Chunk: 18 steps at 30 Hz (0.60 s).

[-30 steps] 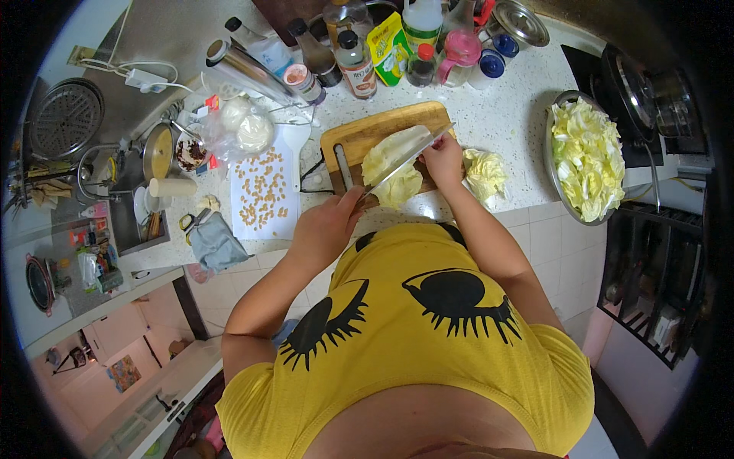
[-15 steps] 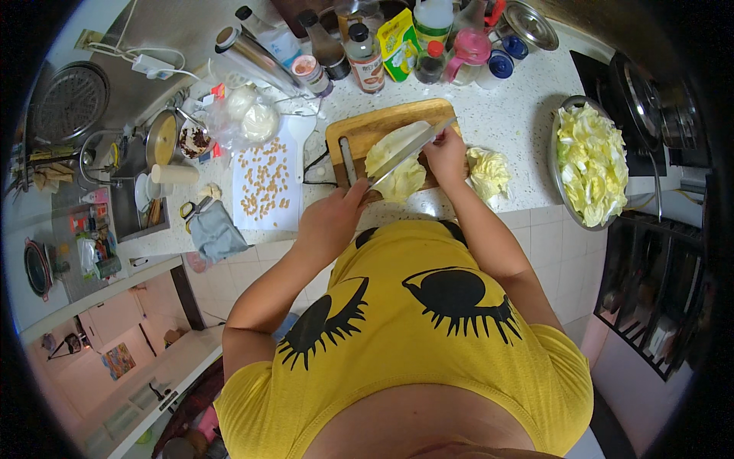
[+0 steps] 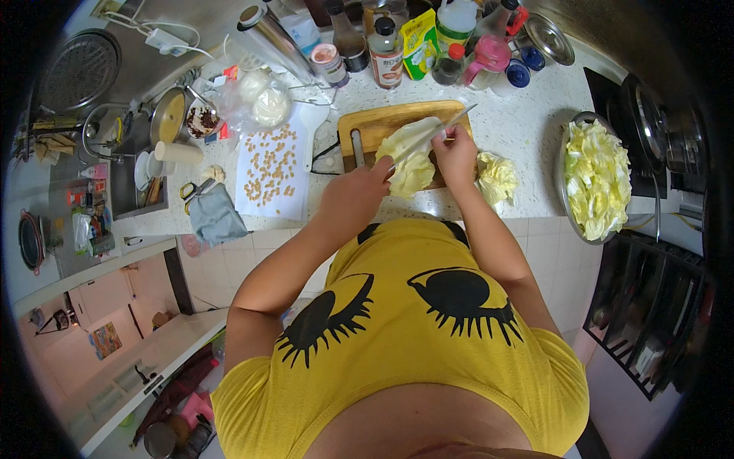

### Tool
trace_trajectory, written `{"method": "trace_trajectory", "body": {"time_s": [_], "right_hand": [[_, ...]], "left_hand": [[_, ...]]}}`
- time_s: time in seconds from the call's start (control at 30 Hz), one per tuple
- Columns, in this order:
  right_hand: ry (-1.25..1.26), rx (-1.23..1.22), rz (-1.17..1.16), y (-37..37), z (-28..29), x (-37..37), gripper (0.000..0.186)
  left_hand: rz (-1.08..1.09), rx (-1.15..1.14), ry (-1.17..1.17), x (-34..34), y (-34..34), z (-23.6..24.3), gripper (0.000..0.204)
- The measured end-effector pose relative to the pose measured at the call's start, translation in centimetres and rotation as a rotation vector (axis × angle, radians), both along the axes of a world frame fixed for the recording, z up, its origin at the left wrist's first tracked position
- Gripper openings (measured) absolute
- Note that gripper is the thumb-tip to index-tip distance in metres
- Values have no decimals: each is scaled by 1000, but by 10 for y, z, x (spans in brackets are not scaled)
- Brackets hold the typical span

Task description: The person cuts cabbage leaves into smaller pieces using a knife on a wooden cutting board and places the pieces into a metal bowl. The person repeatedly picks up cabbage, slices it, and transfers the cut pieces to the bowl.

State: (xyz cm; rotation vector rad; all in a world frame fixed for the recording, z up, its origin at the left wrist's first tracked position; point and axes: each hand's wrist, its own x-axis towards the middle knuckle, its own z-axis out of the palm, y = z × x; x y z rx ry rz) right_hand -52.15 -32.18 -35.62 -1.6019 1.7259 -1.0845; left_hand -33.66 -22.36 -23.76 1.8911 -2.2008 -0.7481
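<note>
1. Head view: left hand [image 3: 356, 189] closed on the near end of the knife [image 3: 461, 115]; right hand [image 3: 457, 157], fingers bent near its far end, exact grip unclear.
2. Between the hands: cabbage leaves [image 3: 413, 177] on the wooden cutting board [image 3: 371, 121].
3. Just right of the right hand: cabbage piece [image 3: 497, 178].

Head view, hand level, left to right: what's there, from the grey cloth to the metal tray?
Grey cloth → white sheet → left hand → pale cabbage leaf → right hand → cabbage chunk → metal tray.
</note>
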Motion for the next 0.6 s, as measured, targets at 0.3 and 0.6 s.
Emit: {"method": "trace_trajectory", "body": {"time_s": [0.3, 0.6], "right_hand": [[-16, 7, 65, 4, 8, 7, 16], [7, -6, -36, 2, 4, 0, 17]], "left_hand": [[49, 64, 55, -5, -13, 2, 28], [118, 159, 73, -9, 2, -6, 29]]}}
